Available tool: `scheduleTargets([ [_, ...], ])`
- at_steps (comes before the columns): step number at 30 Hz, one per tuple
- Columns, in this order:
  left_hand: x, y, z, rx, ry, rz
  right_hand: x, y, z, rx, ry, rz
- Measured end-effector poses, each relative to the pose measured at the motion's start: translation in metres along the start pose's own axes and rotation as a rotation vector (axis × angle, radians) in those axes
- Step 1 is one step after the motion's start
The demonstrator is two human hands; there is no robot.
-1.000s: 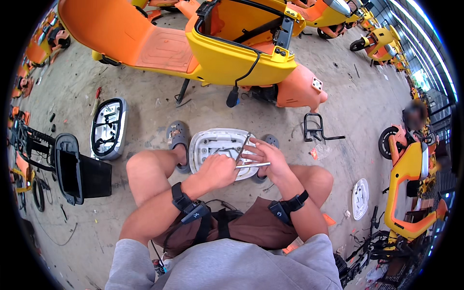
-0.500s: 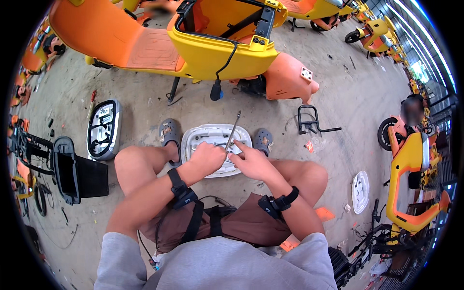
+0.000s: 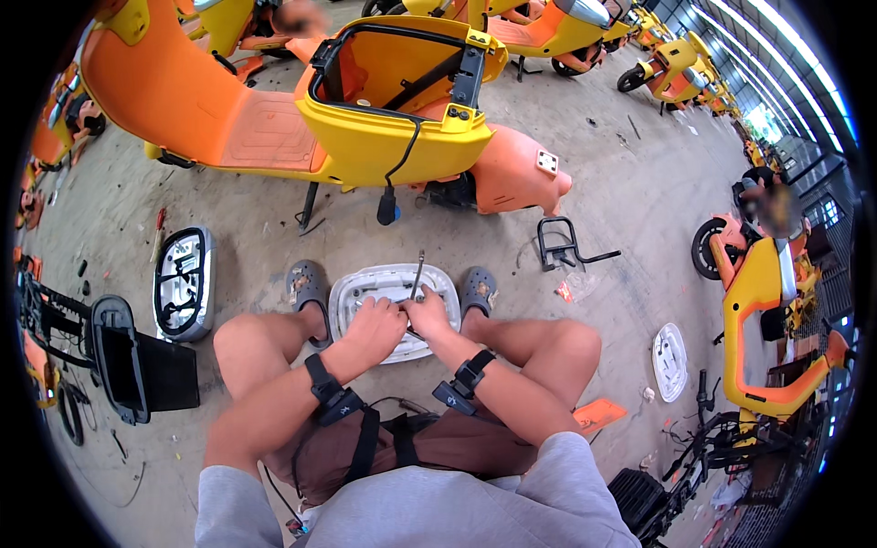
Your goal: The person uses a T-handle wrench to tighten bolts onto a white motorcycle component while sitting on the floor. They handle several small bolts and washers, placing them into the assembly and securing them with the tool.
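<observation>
1. The left hand (image 3: 376,329) is over the near part of a white shell (image 3: 365,276), its fingers curled together; what they close on is hidden, so I cannot tell whether they are clamped on anything.
2. The right hand (image 3: 429,316) meets it from the right, the fingers of both nearly touching over the shell.
3. A slim metal rod (image 3: 419,274) rises from where the hands meet, its far end pointing away from the person, past the shell's far rim.
4. The rod's lower end lies right beside the right hand's bent fingers; I cannot tell whether they grip it or only rest against it.
5. The shell lies on the floor (image 3: 512,315) beneath both hands, between two grey clogs (image 3: 479,292).
6. Beyond it stands a yellow and orange scooter (image 3: 384,153); a black tubular bracket (image 3: 592,258) lies to the right.
</observation>
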State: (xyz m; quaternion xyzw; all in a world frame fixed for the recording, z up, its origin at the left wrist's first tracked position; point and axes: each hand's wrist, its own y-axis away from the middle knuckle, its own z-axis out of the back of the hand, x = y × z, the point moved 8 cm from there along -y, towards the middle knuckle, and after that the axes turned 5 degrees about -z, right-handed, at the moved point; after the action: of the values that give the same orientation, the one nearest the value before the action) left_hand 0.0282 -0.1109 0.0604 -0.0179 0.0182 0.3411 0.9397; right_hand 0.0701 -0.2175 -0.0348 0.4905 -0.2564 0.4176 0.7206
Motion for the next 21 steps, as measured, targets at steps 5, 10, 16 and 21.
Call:
scheduleTargets([
  [5, 0.006, 0.015, -0.009, 0.022, 0.137, 0.018, -0.016, -0.012, -0.005, -0.076, 0.044, 0.062],
  [10, 0.010, 0.018, 0.013, -0.177, 0.126, 0.039, 0.017, -0.004, 0.005, -0.095, 0.087, 0.088],
  [16, 0.007, 0.019, 0.026, -0.177, 0.208, 0.037, 0.019, -0.013, 0.018, -0.266, 0.271, 0.288],
  [21, 0.007, 0.025, 0.033, -0.156, 0.307, 0.017, 0.026, -0.021, 0.028, -0.329, 0.270, 0.279],
])
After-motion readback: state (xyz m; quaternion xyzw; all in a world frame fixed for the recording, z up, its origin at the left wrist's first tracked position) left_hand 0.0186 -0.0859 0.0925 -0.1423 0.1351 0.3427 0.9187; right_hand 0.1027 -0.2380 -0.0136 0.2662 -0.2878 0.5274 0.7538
